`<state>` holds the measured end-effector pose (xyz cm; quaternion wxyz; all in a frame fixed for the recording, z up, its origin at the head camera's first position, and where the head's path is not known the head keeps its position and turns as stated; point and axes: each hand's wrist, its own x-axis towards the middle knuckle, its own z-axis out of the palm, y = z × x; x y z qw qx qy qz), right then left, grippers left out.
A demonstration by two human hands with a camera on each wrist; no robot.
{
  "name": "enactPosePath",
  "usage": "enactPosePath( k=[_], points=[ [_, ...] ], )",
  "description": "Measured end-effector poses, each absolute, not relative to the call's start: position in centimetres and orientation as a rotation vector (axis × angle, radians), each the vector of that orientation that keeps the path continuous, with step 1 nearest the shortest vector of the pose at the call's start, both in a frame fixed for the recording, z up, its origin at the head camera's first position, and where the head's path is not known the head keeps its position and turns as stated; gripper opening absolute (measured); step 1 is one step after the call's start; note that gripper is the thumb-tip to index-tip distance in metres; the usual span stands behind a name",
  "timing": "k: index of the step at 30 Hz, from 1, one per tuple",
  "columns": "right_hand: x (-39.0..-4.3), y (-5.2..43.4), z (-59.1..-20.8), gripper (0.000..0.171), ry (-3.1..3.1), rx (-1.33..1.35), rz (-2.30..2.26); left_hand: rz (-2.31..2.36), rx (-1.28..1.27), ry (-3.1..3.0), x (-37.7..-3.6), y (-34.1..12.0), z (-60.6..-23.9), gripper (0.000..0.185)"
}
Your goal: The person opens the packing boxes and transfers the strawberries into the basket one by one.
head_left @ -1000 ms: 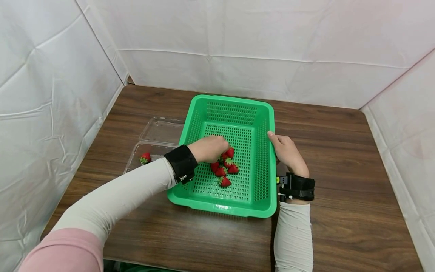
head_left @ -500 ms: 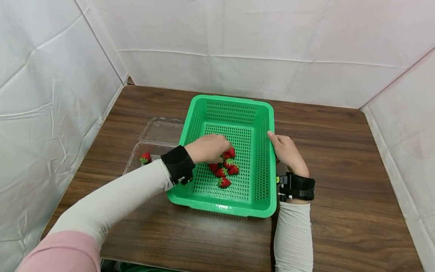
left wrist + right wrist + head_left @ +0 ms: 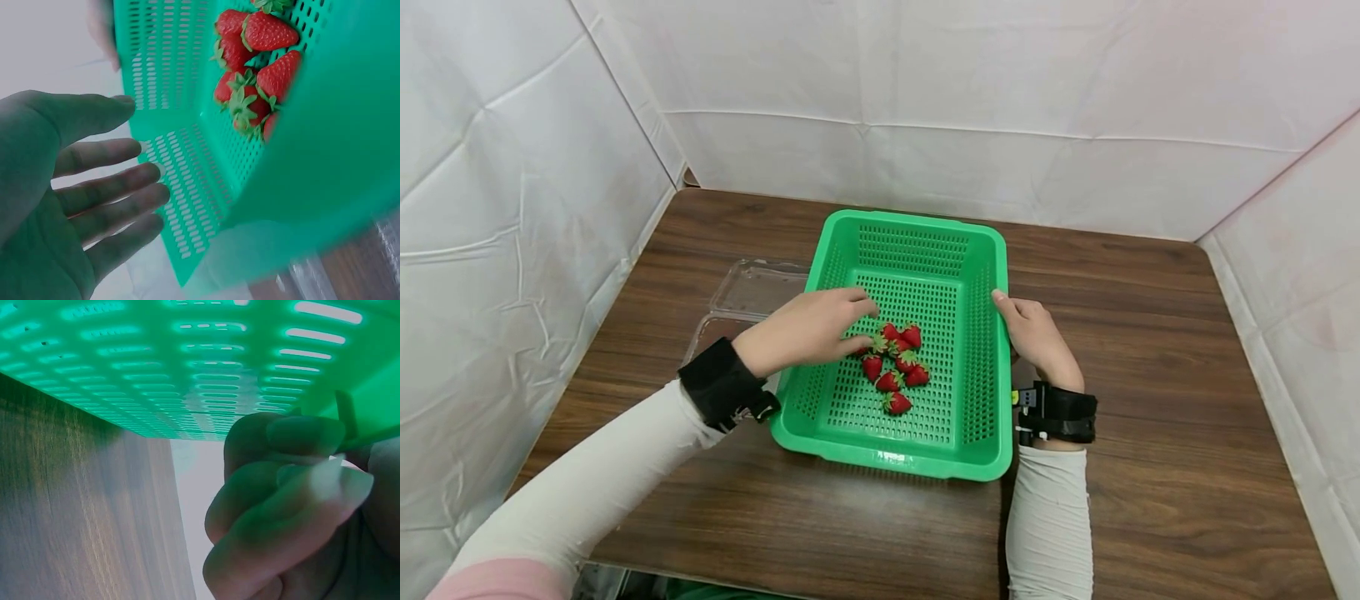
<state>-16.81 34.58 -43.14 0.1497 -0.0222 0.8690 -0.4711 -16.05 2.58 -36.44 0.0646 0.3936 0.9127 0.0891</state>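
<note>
Since a second ago the left hand [image 3: 808, 331] has drawn back leftward from the strawberries [image 3: 897, 362], fingers spread and empty, while the right hand [image 3: 1036, 337] grips the green basket's [image 3: 925, 222] right rim, steadying it.

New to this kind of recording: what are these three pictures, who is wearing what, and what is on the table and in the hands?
A person works with bare hands, wearing a head camera and one camera on each wrist. The head view looks down on a wooden table with a green basket holding strawberries, and a clear plastic box beside it. The left hand, fingers straight, is over the basket and holds nothing. The right hand grips the basket's rim; its wrist view shows curled fingers under the rim.
</note>
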Motion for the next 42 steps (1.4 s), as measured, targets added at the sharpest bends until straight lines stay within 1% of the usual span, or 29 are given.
enactPosePath(
  k=[6, 11, 19, 28, 37, 42],
  points=[
    [-16.9, 34.8, -43.4, 0.054, 2.503, -0.065, -1.360, 0.322, 1.125, 2.867, -15.4, 0.1, -35.4, 0.039],
    [-17.0, 34.8, -43.6, 0.054, 2.495, -0.058, -1.367, 0.366, 1.035, 2.917, -15.2, -1.9, -35.0, 0.039],
    [-17.0, 34.7, -43.3, 0.055, 2.494, -0.053, -1.360, 0.448, 0.940, 2.949, -14.7, -4.6, -36.1, 0.032],
    [-17.0, 34.7, -43.4, 0.054, 2.487, -0.049, -1.363, 0.393, 0.698, 2.766, -14.3, -6.3, -38.0, 0.045],
    [-17.0, 34.7, -43.3, 0.054, 2.482, -0.054, -1.352, 0.327, 0.692, 2.751, -14.3, -7.1, -39.0, 0.046],
    [-17.0, 34.7, -43.3, 0.052, 2.465, -0.054, -1.353, 0.343, 0.685, 2.764, -14.4, -7.3, -39.3, 0.044]
  ],
)
